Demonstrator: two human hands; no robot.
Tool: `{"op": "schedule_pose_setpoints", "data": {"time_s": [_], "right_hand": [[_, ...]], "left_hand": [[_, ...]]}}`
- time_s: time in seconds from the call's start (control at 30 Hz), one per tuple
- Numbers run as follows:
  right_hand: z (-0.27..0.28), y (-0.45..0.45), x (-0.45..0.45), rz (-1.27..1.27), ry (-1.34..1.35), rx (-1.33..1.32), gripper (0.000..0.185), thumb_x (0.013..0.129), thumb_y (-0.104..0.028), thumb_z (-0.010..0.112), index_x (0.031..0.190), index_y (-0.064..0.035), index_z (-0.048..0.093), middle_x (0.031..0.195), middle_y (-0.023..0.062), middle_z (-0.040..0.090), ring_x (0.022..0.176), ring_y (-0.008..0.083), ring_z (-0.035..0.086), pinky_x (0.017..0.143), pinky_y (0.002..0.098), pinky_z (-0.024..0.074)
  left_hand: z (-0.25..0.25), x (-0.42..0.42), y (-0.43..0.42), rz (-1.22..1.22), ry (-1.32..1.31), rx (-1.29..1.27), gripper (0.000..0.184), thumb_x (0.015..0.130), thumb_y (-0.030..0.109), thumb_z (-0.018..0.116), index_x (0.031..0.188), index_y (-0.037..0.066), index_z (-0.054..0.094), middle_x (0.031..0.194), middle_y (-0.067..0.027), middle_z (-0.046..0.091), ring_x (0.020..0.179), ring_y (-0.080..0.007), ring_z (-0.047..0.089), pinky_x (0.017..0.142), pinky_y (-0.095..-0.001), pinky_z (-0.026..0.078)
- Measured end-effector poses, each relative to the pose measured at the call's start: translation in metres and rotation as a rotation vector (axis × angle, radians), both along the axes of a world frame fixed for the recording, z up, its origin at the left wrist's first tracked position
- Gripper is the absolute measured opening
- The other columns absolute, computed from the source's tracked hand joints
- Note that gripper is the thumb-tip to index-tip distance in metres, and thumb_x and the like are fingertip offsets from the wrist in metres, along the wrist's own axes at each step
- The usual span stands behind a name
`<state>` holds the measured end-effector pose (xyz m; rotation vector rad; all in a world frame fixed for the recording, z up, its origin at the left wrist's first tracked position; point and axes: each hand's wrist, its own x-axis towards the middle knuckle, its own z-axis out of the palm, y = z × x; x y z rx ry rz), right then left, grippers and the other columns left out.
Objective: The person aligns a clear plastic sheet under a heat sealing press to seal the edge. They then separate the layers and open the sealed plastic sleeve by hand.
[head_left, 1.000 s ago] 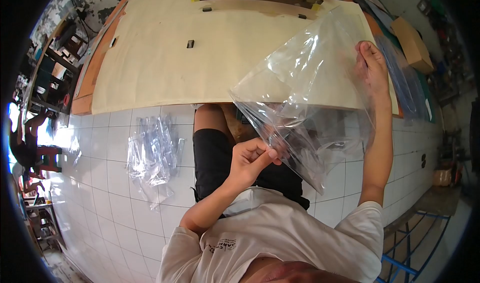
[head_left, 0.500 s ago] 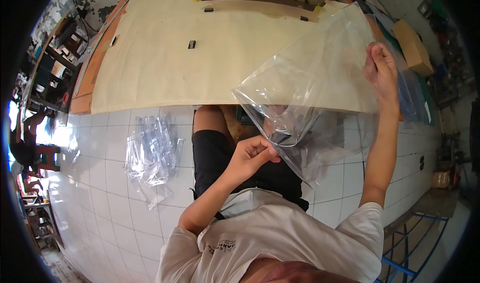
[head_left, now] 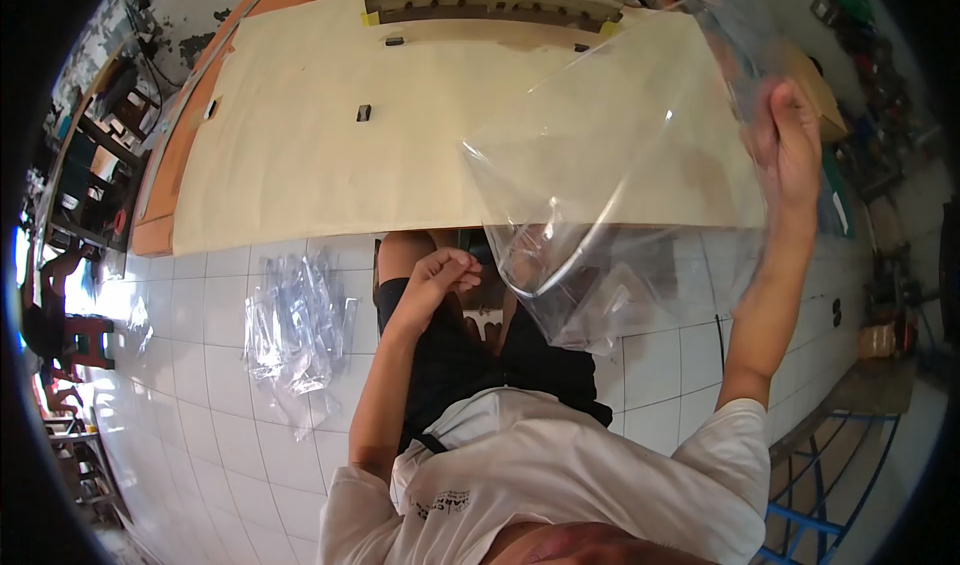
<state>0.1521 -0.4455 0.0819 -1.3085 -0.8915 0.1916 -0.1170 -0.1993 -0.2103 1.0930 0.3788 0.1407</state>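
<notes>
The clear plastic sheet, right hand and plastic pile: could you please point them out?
Clear plastic sheet (head_left: 610,193), head view: its middle.
Right hand (head_left: 794,150), head view: its middle.
Plastic pile (head_left: 297,330), head view: its centre.

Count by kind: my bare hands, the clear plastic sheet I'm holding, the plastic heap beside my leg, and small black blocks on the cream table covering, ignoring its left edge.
Bare left hand, right hand: 2
Clear plastic sheet: 1
Clear plastic heap: 1
Small black blocks: 3
Total: 7
</notes>
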Motion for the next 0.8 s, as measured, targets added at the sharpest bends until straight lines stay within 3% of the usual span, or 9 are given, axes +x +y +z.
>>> {"op": "schedule_pose_setpoints", "data": {"time_s": [0.27,0.43,0.47,0.53,0.63,0.67,0.73,0.77,0.8], "right_hand": [[-0.010,0.028,-0.053,0.243,0.096,-0.426,0.032,0.100,-0.039,0.059,0.089,-0.0086,0.060,0.058,-0.0058,0.046,0.045,0.0024,0.039,0.042,0.0200,0.0286],[-0.014,0.050,-0.106,0.566,-0.025,-0.511,0.027,0.100,-0.028,0.062,0.089,-0.0033,0.063,0.060,-0.0030,0.054,0.052,0.0045,0.052,0.049,0.0208,0.0408],[-0.014,0.053,-0.110,0.646,-0.066,-0.561,0.027,0.100,-0.026,0.063,0.088,-0.0020,0.064,0.060,-0.0016,0.057,0.053,0.0051,0.054,0.050,0.0216,0.0417],[-0.021,0.060,-0.111,0.642,-0.064,-0.605,0.028,0.099,-0.027,0.064,0.087,-0.0016,0.065,0.063,-0.0005,0.060,0.053,0.0052,0.055,0.049,0.0214,0.0410],[-0.043,0.075,-0.103,0.642,-0.057,-0.685,0.028,0.099,-0.026,0.064,0.087,-0.0008,0.065,0.067,0.0006,0.061,0.055,0.0058,0.056,0.050,0.0217,0.0417],[-0.055,0.080,-0.099,0.621,-0.015,-0.673,0.028,0.100,-0.025,0.063,0.087,-0.0005,0.065,0.068,0.0005,0.061,0.056,0.0059,0.056,0.052,0.0218,0.0424],[-0.068,0.088,-0.096,0.620,0.030,-0.663,0.028,0.100,-0.025,0.062,0.087,-0.0001,0.065,0.069,0.0005,0.061,0.058,0.0059,0.056,0.053,0.0219,0.0431],[-0.072,0.091,-0.095,0.615,0.027,-0.654,0.028,0.101,-0.024,0.062,0.087,0.0001,0.064,0.069,0.0003,0.060,0.058,0.0060,0.055,0.054,0.0217,0.0434],[-0.074,0.094,-0.095,0.611,0.023,-0.646,0.027,0.101,-0.023,0.061,0.087,0.0003,0.064,0.069,0.0001,0.060,0.059,0.0060,0.055,0.054,0.0216,0.0436]], "left_hand": [[-0.107,-0.006,0.016,0.121,-0.039,-0.300,0.028,0.101,0.026,0.057,0.116,0.002,0.059,0.106,-0.0131,0.068,0.094,-0.0234,0.069,0.084,-0.0359,0.057],[-0.032,-0.030,0.025,0.684,-0.205,-0.212,0.025,0.100,0.030,0.060,0.106,0.005,0.061,0.093,-0.0083,0.065,0.084,-0.0172,0.064,0.078,-0.0321,0.054],[-0.025,-0.042,0.034,0.964,-0.238,-0.022,0.025,0.102,0.030,0.055,0.102,0.006,0.060,0.089,-0.0072,0.063,0.084,-0.0166,0.062,0.077,-0.0322,0.052],[0.028,-0.073,0.042,1.099,-0.473,0.347,0.033,0.104,0.033,0.041,0.097,0.006,0.057,0.087,-0.0064,0.058,0.080,-0.0177,0.055,0.073,-0.0318,0.044],[0.138,-0.104,0.022,0.736,-0.855,0.370,0.040,0.105,0.043,0.041,0.091,0.009,0.054,0.083,-0.0043,0.045,0.075,-0.0159,0.038,0.070,-0.0328,0.033],[0.160,-0.109,0.013,0.680,-0.894,0.441,0.047,0.104,0.052,0.037,0.089,0.010,0.052,0.081,-0.0066,0.051,0.062,-0.0159,0.037,0.063,-0.0317,0.030],[0.205,-0.111,-0.002,0.347,-1.014,0.556,0.057,0.101,0.062,0.040,0.086,0.009,0.055,0.067,-0.0066,0.057,0.048,-0.0176,0.041,0.050,-0.0337,0.033],[0.224,-0.098,-0.028,0.542,-1.006,0.600,0.060,0.099,0.064,0.041,0.084,0.008,0.056,0.059,-0.0062,0.058,0.040,-0.0164,0.041,0.042,-0.0318,0.030],[0.243,-0.090,-0.027,0.291,-1.111,0.557,0.053,0.100,0.055,0.049,0.082,0.006,0.057,0.061,-0.0090,0.061,0.042,-0.0183,0.048,0.041,-0.0320,0.031]]}}
